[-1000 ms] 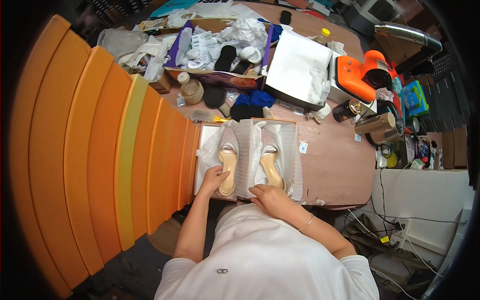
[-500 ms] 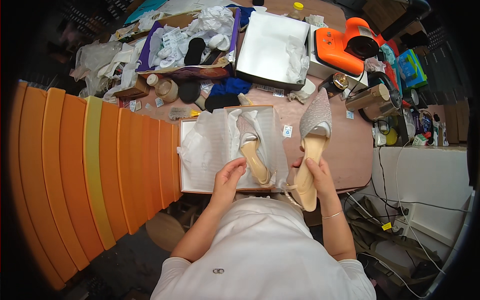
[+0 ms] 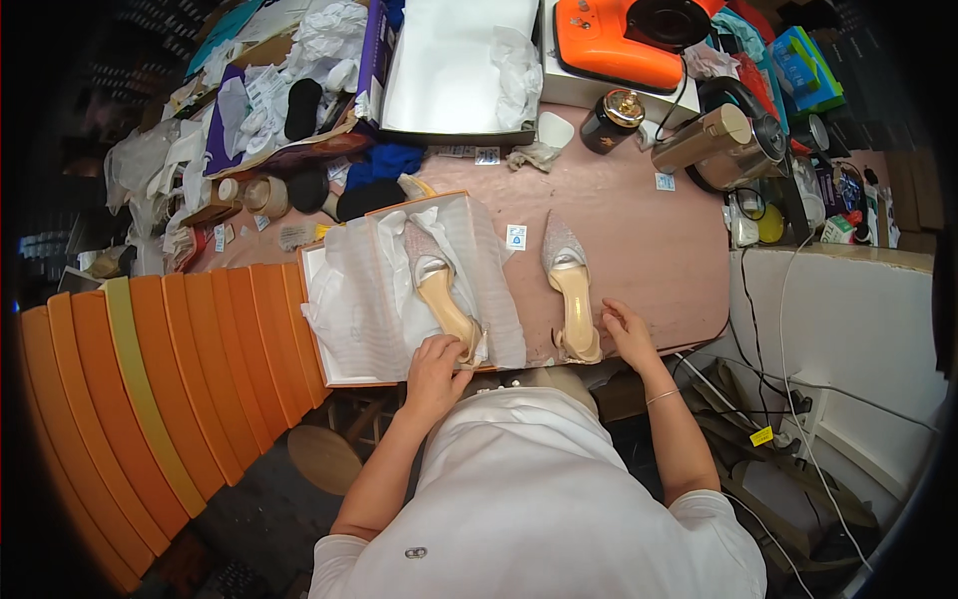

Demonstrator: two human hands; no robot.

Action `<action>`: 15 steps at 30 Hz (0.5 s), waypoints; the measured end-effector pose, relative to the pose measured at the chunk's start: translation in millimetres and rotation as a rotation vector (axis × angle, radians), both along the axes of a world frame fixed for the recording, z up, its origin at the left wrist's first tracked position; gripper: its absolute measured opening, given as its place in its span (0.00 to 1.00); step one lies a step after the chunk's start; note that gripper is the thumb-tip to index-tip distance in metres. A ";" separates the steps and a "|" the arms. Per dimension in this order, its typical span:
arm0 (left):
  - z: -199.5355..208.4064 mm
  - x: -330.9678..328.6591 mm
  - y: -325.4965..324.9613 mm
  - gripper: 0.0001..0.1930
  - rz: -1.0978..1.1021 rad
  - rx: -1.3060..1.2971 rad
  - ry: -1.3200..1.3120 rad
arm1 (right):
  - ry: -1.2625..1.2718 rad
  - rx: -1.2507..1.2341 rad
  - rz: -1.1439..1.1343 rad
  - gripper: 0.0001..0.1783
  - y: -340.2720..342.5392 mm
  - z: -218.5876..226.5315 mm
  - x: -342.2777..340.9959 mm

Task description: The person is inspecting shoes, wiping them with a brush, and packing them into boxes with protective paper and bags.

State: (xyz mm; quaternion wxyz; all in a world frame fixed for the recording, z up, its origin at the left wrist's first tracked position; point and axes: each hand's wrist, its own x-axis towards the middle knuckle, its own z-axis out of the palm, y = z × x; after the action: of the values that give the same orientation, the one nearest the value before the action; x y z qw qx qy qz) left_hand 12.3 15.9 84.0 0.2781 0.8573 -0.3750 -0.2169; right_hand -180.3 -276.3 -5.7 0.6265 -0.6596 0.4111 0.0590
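A glittery pointed slingback shoe (image 3: pixel 435 285) with a beige insole lies on white tissue in an open shoebox (image 3: pixel 339 381). My left hand (image 3: pixel 436 374) is at its heel, the fingers curled over the heel end at the box's near edge. The matching slingback shoe (image 3: pixel 571 290) rests on the table to the right of the box, toe pointing away. Beside its heel my right hand (image 3: pixel 629 331) is open, holding nothing, fingers apart. White wrapping tissue (image 3: pixel 364 290) covers the left part of the box and spreads over its right side.
Stacked orange shoeboxes (image 3: pixel 200 399) stand at the left. Farther back are a white-lined box (image 3: pixel 449 75), a purple box (image 3: pixel 225 130) full of paper, an orange machine (image 3: pixel 609 45), a dark jar (image 3: pixel 611 122) and a brownish jug (image 3: pixel 704 140). Cables (image 3: pixel 788 349) hang at right.
The shoe in my right hand has been set down on the table and let go. My left hand has come to the boxed shoe's heel. The whole view has shifted.
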 end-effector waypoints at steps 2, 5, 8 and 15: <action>-5.7 -1.4 -4.6 0.16 0.023 -0.036 0.041 | 0.112 0.182 -0.008 0.23 -9.9 34.1 -3.0; -18.4 -4.4 3.1 0.15 0.038 -0.098 0.074 | -0.021 0.014 0.276 0.38 3.8 74.3 -5.7; -37.9 -9.2 20.6 0.17 0.329 -0.140 0.430 | -0.085 -0.355 0.498 0.49 24.6 66.5 -7.4; -24.5 -2.2 9.1 0.27 1.031 -0.378 1.284 | -0.022 -0.247 0.298 0.51 41.4 51.6 -16.9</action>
State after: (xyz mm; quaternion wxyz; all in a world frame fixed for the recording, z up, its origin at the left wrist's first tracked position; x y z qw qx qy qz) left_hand 10.1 25.0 59.5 0.6402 0.5705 0.2639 -0.4415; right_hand -197.2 -234.8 45.9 0.5296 -0.7856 0.3062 0.0931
